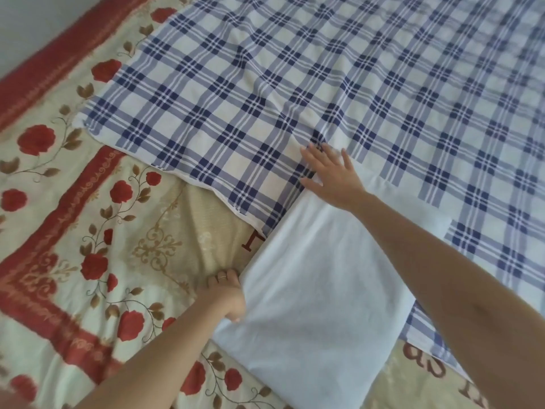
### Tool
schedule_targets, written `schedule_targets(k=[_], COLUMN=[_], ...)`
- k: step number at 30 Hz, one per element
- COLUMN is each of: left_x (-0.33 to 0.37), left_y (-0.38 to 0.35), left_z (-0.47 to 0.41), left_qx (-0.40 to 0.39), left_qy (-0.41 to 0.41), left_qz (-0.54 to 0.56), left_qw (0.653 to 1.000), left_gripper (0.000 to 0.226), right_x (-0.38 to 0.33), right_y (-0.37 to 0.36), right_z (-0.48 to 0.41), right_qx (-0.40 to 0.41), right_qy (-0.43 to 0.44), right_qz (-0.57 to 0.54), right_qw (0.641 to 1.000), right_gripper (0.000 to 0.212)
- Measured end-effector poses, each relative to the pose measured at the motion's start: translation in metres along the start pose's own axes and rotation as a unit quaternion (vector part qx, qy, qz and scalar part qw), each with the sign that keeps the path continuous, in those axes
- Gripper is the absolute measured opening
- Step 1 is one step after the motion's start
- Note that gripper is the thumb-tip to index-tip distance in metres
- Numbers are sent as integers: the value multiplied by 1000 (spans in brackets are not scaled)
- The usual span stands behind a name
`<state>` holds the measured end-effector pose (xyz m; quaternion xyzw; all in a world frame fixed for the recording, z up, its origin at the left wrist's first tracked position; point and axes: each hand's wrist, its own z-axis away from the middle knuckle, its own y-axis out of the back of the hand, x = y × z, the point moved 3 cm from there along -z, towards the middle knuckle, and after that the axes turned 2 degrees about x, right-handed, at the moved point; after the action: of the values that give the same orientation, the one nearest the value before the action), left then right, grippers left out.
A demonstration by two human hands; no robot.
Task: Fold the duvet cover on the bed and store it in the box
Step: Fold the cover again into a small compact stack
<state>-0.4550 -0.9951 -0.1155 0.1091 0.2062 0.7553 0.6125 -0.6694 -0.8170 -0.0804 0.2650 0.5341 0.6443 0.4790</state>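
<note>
A: Head view only. Found the duvet cover [295, 84], blue plaid, spread flat over the floral bedspread [73, 231] and running off frame to the right. Noted a white flap [318, 276] turned back over the plaid at the near edge. Read it as the cover's underside.
B: Hands?
A: Caught the left hand [228, 299] gripping the flap's left edge, fingers curled round the cloth. Caught the right hand [331, 175] laid flat at the flap's far end, fingers straight and spread, pressing on the white-to-plaid line.
B: Step?
A: Judged it an early fold: pinning the crease with the right, tensioning the edge with the left. Counted most of the cover as unfolded, so far from done. Saw no box anywhere in frame.
B: Next move?
A: Probably needed the flap edge squared to the plaid lines and the crease smoothed, then a far corner fetched and brought over. Would call for a long reach across the bed. Couldn't tell the cover's full extent.
</note>
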Motion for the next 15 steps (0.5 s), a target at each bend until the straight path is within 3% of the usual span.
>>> schedule_targets(k=[1,3,6,8,9,12,15], left_x=[6,29,80,114,132,169,195], left_y=[2,13,37,64,77,111,143], left_z=[7,29,36,20,4,-50,-80], left_qx=[97,325,465,467,441,381,410], left_qy=[21,-9,-242,-357,-382,-378,-343], left_qz=[16,75,99,6,-40,-54,-63], left_qw=[995,943,846,809,811,842,843], left_gripper=[74,72,63,56,56,58,64], right_x=[-14,-29,-1,38,63,133,177], right_y=[-1,-2,-23,-36,-43,-60,-57], right_z=[15,58,116,135,142,159,150], right_qx=[46,144,184,129,89,34,65], right_qy=[33,5,-134,-167,-172,-213,-302], right_qz=[-11,-62,-84,-13,16,-20,-123], right_qw=[998,988,970,977,981,976,943], right_gripper=[66,62,58,58,58,54,55])
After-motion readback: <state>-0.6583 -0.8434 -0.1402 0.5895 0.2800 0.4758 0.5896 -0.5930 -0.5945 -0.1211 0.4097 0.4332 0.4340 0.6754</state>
